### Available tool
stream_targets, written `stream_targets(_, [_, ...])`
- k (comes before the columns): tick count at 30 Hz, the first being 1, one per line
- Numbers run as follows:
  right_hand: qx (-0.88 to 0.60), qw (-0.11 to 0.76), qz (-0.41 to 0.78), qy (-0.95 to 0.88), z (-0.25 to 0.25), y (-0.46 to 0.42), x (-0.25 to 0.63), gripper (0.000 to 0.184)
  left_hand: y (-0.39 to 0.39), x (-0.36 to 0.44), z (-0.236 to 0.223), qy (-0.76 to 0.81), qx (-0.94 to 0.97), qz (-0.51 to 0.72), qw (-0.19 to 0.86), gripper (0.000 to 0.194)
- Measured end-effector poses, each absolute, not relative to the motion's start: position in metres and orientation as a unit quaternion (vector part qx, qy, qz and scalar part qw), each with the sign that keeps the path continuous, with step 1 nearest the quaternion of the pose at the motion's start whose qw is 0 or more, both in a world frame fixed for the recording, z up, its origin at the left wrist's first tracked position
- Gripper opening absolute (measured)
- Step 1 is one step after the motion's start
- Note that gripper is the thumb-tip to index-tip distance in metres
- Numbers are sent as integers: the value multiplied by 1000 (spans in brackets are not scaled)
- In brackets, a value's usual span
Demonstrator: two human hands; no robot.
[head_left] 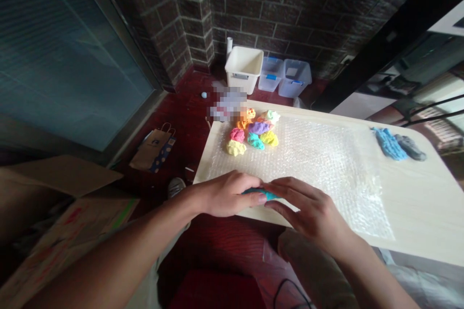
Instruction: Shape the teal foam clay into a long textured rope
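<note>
Got the teal clay (268,195) lying lengthwise left-to-right: my left fingers (254,199) curl snugly round one end, right fingers (290,195) bent loosely around the other.

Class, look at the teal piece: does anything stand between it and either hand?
Nothing visible does. The left hand and right hand are bare, with fingers directly on the teal piece. The nearest other lumps, like the pale yellow one, lie beyond the hands.
</note>
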State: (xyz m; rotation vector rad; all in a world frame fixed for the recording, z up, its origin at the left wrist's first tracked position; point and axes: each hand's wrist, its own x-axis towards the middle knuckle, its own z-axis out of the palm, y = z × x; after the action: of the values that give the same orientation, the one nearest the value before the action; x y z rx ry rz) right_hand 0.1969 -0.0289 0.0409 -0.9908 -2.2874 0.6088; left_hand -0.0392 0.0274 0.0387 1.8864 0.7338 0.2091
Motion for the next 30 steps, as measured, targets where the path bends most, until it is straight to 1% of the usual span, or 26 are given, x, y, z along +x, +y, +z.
stream_targets(3, [-366, 255, 202, -872, 36, -32, 196, 40, 28, -42, 37, 296, 792, 93, 526, 30])
stream_targets(6, [-372, 239, 190, -877, 33, -32, 198, 43, 29, -41, 33, 298, 793, 113, 519, 26])
stream_targets(12, [-389, 270, 218, -853, 34, -28, 202, 40, 28, -37, 31, 320, 782, 141, 516, 28])
stream_targets(17, [-405, 302, 250, -826, 37, -29, 204, 28, 28, -32, 36, 311, 788, 130, 516, 19])
stream_targets(20, [-443, 298, 265, -803, 36, -30, 204, 20, 26, -26, 35, 304, 810, 147, 481, 24])
stream_targets(24, [-458, 300, 280, -789, 32, -30, 204, 16, 22, -21, 31, 318, 827, 149, 440, 20])
stream_targets(26, [-446, 313, 287, -788, 31, -29, 204, 18, 22, -21, 30, 327, 814, 134, 462, 19])
stream_targets(30, [-414, 338, 287, -795, 31, -29, 203, 24, 25, -22, 30, 305, 738, 117, 590, 36])
